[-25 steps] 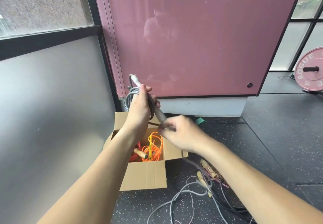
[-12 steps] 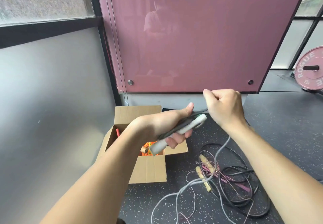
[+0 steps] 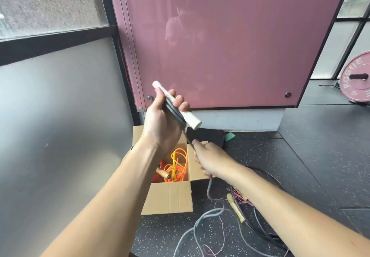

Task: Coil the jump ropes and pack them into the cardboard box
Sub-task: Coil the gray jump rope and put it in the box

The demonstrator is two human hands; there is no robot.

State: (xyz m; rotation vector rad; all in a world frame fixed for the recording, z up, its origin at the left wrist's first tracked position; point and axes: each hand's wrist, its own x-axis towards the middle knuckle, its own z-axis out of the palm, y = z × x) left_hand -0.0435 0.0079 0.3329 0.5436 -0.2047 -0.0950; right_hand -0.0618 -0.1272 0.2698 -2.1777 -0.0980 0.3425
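Note:
My left hand (image 3: 162, 124) grips a white jump-rope handle (image 3: 189, 119) together with several loops of its grey cord, raised above the open cardboard box (image 3: 168, 198). Just below it, my right hand (image 3: 210, 161) pinches the same grey rope (image 3: 209, 213), which trails down to the floor. Inside the box lie a coiled orange rope (image 3: 177, 166) and a wooden handle (image 3: 163, 173). More ropes, black and pink with wooden handles (image 3: 236, 209), lie tangled on the floor to the right of the box.
The box stands in a corner between a frosted glass wall (image 3: 60, 126) on the left and a maroon panel (image 3: 230, 42) behind. A pink weight plate (image 3: 356, 80) leans at the far right. Dark speckled rubber floor (image 3: 310, 156) spreads to the right.
My left hand has turned the handle upright and lifted it. My right hand has dropped from beside the handle down to the cord just over the box.

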